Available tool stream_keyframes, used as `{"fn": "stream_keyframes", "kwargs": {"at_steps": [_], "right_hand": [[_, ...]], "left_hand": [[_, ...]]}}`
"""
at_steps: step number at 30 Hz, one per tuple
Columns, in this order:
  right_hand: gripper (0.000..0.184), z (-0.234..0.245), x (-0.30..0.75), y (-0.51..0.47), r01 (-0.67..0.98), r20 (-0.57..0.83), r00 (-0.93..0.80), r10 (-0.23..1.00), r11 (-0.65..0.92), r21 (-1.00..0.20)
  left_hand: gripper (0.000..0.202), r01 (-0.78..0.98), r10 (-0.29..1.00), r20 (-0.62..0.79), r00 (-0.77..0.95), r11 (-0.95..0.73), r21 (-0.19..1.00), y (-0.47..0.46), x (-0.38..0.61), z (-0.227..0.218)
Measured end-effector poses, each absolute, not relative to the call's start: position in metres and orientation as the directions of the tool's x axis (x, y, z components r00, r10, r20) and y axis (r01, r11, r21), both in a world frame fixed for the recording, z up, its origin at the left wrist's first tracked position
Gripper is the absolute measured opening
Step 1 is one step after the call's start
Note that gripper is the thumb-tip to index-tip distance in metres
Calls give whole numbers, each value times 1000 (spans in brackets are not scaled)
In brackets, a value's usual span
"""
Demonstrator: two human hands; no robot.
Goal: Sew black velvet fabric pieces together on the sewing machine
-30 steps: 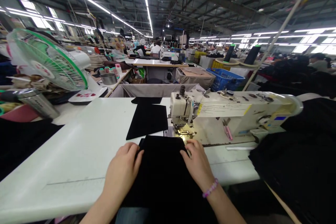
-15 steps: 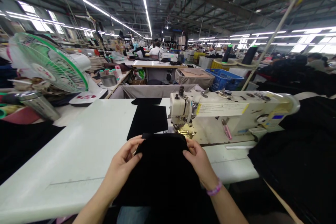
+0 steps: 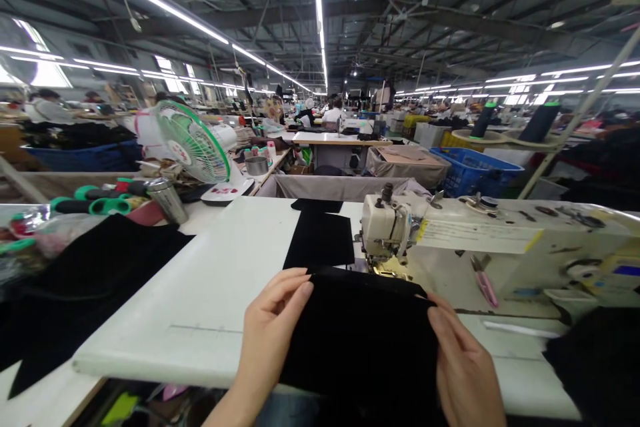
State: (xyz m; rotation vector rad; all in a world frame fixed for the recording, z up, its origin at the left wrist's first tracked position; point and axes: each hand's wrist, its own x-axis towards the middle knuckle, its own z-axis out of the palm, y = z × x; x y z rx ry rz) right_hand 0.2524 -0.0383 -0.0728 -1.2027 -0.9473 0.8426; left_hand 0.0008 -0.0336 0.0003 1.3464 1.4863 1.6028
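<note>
A piece of black fabric [image 3: 367, 340] hangs between my two hands, its top edge spread in front of the sewing machine [image 3: 387, 227]. My left hand [image 3: 275, 317] pinches the fabric's upper left corner between thumb and fingers. At the upper right corner, my right hand [image 3: 460, 347] is closed on the same piece, its fingertips partly behind the cloth. The fabric hides the front of the machine bed below the needle area. Just beyond it, another black fabric piece [image 3: 323, 239] lies flat on the white table [image 3: 215, 280], left of the machine head.
Pink-handled snips [image 3: 485, 283] rest against the machine. More black fabric lies at left [image 3: 95, 280] and right [image 3: 600, 353]. A green-rimmed fan [image 3: 193, 140], a steel flask [image 3: 167, 200] and thread spools [image 3: 107, 203] stand left. A blue crate [image 3: 475, 170] sits behind the machine.
The view has turned left, so the machine and table appear farther right. My hands have moved apart, stretching the fabric's top edge wider, and both still hold it.
</note>
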Motion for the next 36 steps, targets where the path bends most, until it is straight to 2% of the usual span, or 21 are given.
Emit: {"fn": "stream_keyframes", "kwargs": {"at_steps": [6,9,11,13,17,22,29,32,36], "right_hand": [[40,-56,251,-41,-242,-52,530,846,92,-966],[45,-44,252,-44,-404,-211,427,879,-23,-915],[43,-38,253,-46,-459,-255,321,912,-85,-884],[42,-35,254,-48,-461,-256,285,924,-102,-882],[50,-41,255,-48,-367,-207,439,875,-36,-930],[45,-50,254,-44,-240,-76,523,849,61,-969],[53,-50,253,-42,-335,-156,572,805,56,-940],[49,-53,253,-41,-338,-140,568,811,74,-938],[36,-48,251,-44,-218,-10,555,832,134,-967]], "left_hand": [[22,36,897,213,-389,-216,976,-32,9,1],[26,-33,894,171,-414,-203,979,-30,10,1],[28,-73,894,143,-424,-191,979,-30,10,1],[29,-102,902,119,-416,-176,979,-30,10,1],[30,-121,908,101,-406,-163,979,-32,10,3],[31,-141,902,93,-422,-166,976,-30,13,7],[32,-187,896,59,-439,-156,970,-23,15,8],[32,-169,892,64,-447,-154,973,-19,15,8],[31,-175,872,44,-488,-148,973,-16,14,8]]}}
